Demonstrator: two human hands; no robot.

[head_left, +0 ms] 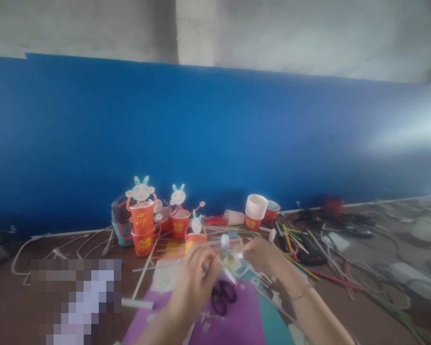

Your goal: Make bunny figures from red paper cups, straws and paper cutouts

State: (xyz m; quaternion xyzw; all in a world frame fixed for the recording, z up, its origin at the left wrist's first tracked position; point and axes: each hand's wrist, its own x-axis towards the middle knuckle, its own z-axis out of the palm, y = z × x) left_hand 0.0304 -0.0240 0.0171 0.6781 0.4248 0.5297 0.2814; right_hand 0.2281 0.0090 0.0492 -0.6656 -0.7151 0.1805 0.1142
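My left hand (pixel 200 270) is closed, its fingers curled around something small that I cannot make out. In front of it stands a red paper cup (pixel 196 237) with a white paper rabbit head (pixel 196 224) rising from it. My right hand (pixel 260 258) is closed too, with a small whitish bit at its fingertips, too blurred to name. A glue stick (pixel 224 243) stands between the hands. Black-handled scissors (pixel 222 297) lie below on a purple sheet (pixel 242 321), and a white marker (pixel 230 275) lies just above them.
Red cups with paper rabbits, such as the stacked pair (pixel 142 242), stand at the left. A cup stack (pixel 255 211) stands at the back right. Colored sticks (pixel 294 247) and cables (pixel 377 287) spread rightward. A blue panel (pixel 215 134) rises behind the table.
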